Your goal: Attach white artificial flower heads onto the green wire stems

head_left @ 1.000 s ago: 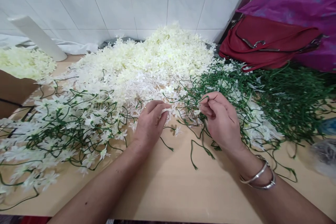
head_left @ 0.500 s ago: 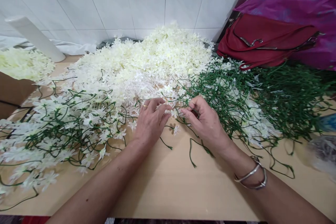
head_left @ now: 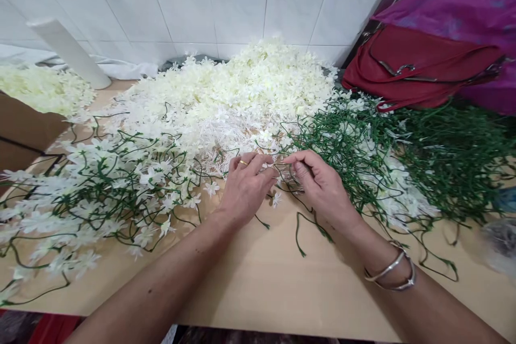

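Note:
My left hand (head_left: 249, 187), with a ring on one finger, is closed in a pinch beside the loose white flower parts. What lies between its fingertips is too small to make out. Close by on the right, my right hand (head_left: 318, 180) has its thumb and curled fingers together, index finger pointing at the left fingertips; any thing held there is hidden. Just below the fingertips lies a small white artificial flower (head_left: 276, 200). Loose green plastic stems (head_left: 300, 234) rest on the table under my right hand.
White flower heads (head_left: 258, 80) are heaped along the tiled wall. Flowers on green stems (head_left: 100, 188) spread at left, near a brown box (head_left: 28, 123) and a white roll (head_left: 70, 54). Green stems (head_left: 451, 156) pile at right below a red bag (head_left: 423, 67).
My hands have come closer together, the left one shifting right. My right index finger now stretches further toward the left fingertips. The whole view has swung slightly.

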Tool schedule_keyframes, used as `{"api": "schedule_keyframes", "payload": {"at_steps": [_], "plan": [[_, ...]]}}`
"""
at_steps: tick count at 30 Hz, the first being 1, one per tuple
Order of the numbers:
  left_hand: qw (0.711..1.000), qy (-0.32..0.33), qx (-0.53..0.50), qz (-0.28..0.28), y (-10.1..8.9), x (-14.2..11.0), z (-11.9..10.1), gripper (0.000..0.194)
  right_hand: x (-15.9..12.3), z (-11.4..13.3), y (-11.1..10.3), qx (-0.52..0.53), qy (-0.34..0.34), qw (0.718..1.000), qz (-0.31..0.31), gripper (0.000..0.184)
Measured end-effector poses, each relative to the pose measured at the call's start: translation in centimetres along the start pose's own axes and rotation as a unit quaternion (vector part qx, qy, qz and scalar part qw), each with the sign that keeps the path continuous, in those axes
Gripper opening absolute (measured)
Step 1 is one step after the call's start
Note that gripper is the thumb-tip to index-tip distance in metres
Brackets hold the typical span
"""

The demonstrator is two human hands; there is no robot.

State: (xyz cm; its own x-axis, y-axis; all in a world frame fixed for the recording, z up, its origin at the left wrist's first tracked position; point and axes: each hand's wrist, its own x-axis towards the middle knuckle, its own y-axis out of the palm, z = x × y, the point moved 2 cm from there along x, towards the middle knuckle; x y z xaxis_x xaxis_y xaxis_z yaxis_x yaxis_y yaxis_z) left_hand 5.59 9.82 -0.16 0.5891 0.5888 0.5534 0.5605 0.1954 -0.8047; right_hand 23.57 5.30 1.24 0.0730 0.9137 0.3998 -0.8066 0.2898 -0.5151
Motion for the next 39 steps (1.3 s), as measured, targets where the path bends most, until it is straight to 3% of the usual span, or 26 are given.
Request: {"api": "schedule_keyframes", "payload": {"at_steps": [4,7,11,13,15,18,20,23,27,30,32,35,37,39], "plan": [[0.993,-0.068,-0.028,-0.094,-1.4,0.0,1.4,0.012,-0.1,0.2,0.3,-0.002,-0.011,1.0,0.014,0.012],[0.977,-0.13,-0.118,-0.117,-2.0,-0.1,2.7,0.012,0.0,0.2,1.1,-0.02,-0.053,0.997,0.052,0.011],[0.9,-0.247,-0.305,-0.187,-2.2,-0.3,3.7,0.017,0.4,0.2,1.7,-0.083,-0.064,0.991,0.079,0.014],[0.884,-0.254,-0.321,-0.226,-2.5,-0.3,3.6,0.017,0.5,0.2,1.7,-0.121,-0.062,0.987,0.091,0.011],[0.896,-0.23,-0.297,-0.238,-2.8,-0.2,3.2,0.013,0.4,0.1,1.7,-0.159,-0.074,0.979,0.1,0.006],[0.913,-0.199,-0.283,-0.214,-3.1,-0.2,2.5,0.01,0.3,-0.3,1.4,-0.228,-0.104,0.963,0.102,0.006],[0.908,-0.2,-0.32,-0.183,-3.0,-0.3,2.0,0.011,0.5,-0.6,0.9,-0.255,-0.111,0.955,0.1,0.008],[0.848,-0.248,-0.449,-0.13,-2.3,-0.4,1.6,0.013,1.2,-0.7,-0.5,-0.248,-0.118,0.959,0.064,0.011],[0.702,-0.323,-0.628,-0.091,-1.7,-0.3,1.1,0.022,2.4,1.6,-2.6,-0.201,-0.115,0.971,-0.06,0.009],[0.609,-0.366,-0.698,-0.091,-1.7,-0.2,0.9,0.031,2.9,4.3,-2.6,-0.084,-0.08,0.992,-0.037,0.01],[0.569,-0.383,-0.721,-0.094,-1.8,-0.1,0.7,0.033,2.8,5.5,-1.8,-0.011,-0.028,1.0,0.002,0.009],[0.548,-0.386,-0.736,-0.098,-1.7,-0.1,0.8,0.033,2.4,6.1,-0.4,0.054,0.018,0.998,0.021,0.008],[0.56,-0.38,-0.729,-0.1,-1.4,-0.2,0.9,0.031,2.1,5.8,0.3,0.073,0.036,0.997,0.016,0.007],[0.594,-0.362,-0.713,-0.091,-1.1,-0.4,1.1,0.027,1.8,5.4,0.7,0.082,0.054,0.995,0.016,0.008]]}}
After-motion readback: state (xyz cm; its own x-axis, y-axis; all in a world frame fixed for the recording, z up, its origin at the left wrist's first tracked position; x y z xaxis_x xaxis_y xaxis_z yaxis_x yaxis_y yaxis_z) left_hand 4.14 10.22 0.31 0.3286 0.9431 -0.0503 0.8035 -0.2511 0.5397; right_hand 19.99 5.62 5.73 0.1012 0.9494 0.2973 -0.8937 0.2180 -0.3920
